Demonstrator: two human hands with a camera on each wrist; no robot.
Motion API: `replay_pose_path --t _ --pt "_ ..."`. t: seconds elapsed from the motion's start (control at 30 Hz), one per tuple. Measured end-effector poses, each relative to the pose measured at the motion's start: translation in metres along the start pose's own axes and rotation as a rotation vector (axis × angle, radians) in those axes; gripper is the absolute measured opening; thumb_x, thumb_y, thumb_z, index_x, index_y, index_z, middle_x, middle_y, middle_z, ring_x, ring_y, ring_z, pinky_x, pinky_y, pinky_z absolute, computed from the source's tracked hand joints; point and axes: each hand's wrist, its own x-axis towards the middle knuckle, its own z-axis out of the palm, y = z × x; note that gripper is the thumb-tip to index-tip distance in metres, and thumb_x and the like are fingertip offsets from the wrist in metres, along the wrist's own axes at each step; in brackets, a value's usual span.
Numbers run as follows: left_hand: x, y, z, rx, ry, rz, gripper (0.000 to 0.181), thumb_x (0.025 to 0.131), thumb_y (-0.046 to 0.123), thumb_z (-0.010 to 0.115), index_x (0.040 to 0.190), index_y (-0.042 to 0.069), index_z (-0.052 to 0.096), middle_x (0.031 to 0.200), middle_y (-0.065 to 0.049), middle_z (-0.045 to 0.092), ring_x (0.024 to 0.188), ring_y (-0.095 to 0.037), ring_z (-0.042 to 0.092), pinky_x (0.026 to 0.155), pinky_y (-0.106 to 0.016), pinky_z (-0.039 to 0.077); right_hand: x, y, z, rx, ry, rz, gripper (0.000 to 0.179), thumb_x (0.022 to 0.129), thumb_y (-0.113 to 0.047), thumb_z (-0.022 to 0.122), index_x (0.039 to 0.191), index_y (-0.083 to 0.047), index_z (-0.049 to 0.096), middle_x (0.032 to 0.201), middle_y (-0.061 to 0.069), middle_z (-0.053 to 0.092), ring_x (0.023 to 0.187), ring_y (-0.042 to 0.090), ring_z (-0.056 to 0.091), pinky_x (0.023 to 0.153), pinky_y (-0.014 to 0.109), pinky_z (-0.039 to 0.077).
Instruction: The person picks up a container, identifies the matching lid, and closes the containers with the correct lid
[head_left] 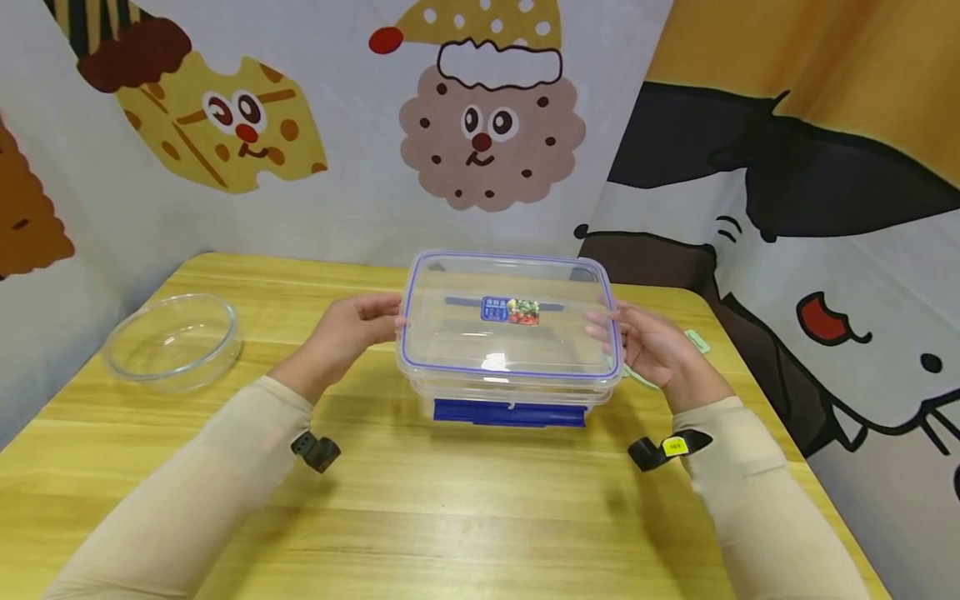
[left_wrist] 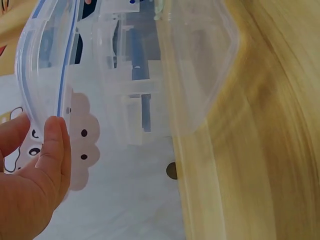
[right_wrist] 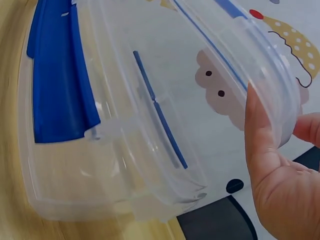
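A clear plastic lid (head_left: 457,346) with a blue sealing rim and a small printed label is held over a clear rectangular food container (right_wrist: 65,182). My left hand (head_left: 341,337) pinches the lid's left edge between thumb and fingers. At the opposite edge, my right hand (head_left: 667,350) grips the lid the same way, some fingertips showing through the plastic. Both wrist views show a gap between lid and container. A blue latch (head_left: 510,413) lies along the container's near side. The container stands on the wooden table (head_left: 450,517), its inside seen only through the lid from above.
A round glass bowl (head_left: 174,346) stands at the table's left. Light green pieces (head_left: 697,341) lie behind my right hand, partly covered by it. A curtain (head_left: 352,217) with cartoon prints hangs along the table's back and right side.
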Motion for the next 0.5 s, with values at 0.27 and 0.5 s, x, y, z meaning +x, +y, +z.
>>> replay_pose_path --t 0.27,0.5 --pt "0.0014 -0.0033 0.0022 -0.005 0.011 -0.017 0.053 0.096 0.017 0.06 0.143 0.001 0.043 0.136 -0.017 0.053 0.116 -0.031 0.058 0.105 -0.045 0.043 0.0044 -0.0001 -0.0001 -0.123 -0.02 -0.022 0.042 0.105 -0.009 0.037 0.145 -0.005 0.026 0.105 -0.002 0.072 0.091 0.011 0.07 0.077 0.025 0.058" --pt "0.0037 -0.0059 0.0044 -0.008 0.022 -0.021 0.051 0.096 0.015 0.06 0.142 0.0 0.044 0.133 -0.018 0.055 0.113 -0.029 0.06 0.102 -0.04 0.047 0.0068 0.0026 0.0013 -0.215 0.0 -0.036 0.056 0.104 -0.006 0.039 0.153 0.0 0.014 0.105 -0.007 0.071 0.092 0.008 0.069 0.077 0.025 0.058"
